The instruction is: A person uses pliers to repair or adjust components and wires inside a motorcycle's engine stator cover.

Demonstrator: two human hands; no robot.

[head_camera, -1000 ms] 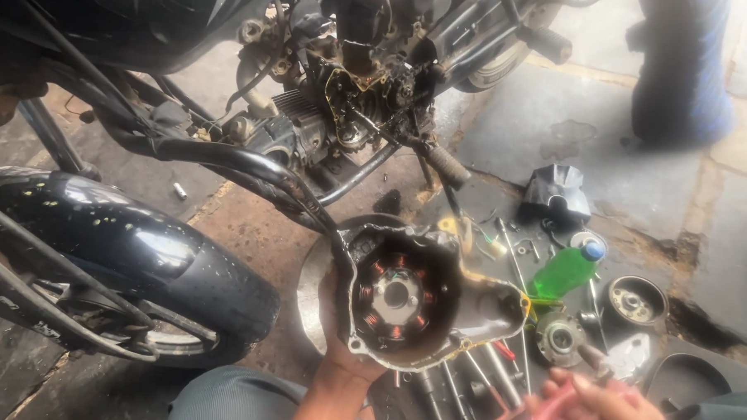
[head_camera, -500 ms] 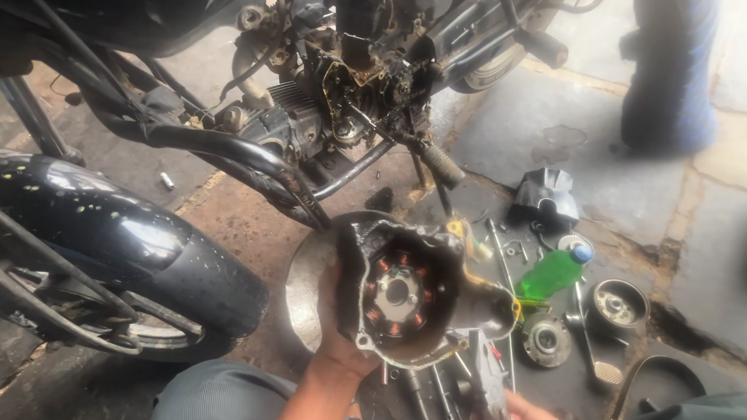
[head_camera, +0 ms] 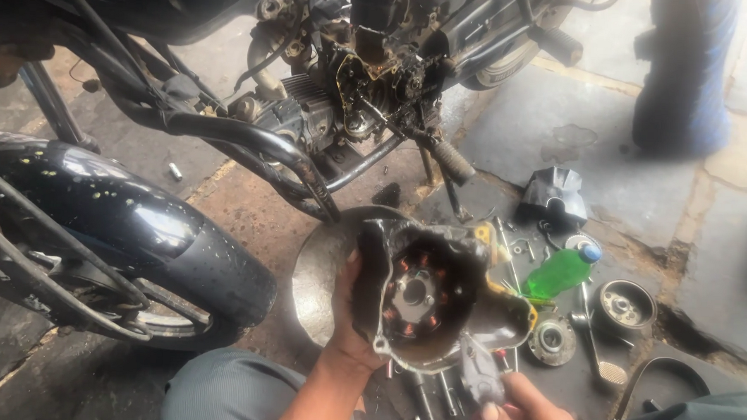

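So, here's where we're at:

1. Our left hand (head_camera: 354, 329) has its fingers wrapped around the left rim of the engine side cover (head_camera: 437, 299), holding it up with the inside facing us. The ring of copper stator coils (head_camera: 420, 296) sits right in the middle of the cover.
2. Our right hand (head_camera: 520, 410), just below the cover, has its fingers pinched closed on a small grey part (head_camera: 479, 378) that reaches up to the cover's lower edge.
3. Behind the cover there's a round metal pan (head_camera: 322, 266) on the floor.
4. Right of the cover lies a green bottle with a blue cap (head_camera: 560, 273), and further right a round pulley-like part (head_camera: 627, 303).
5. Above the cover is the opened-up motorcycle engine (head_camera: 370, 77); left of the cover, the front wheel with its black mudguard (head_camera: 133, 226).
6. Loose bolts and tools (head_camera: 433, 394) lie scattered under the cover.
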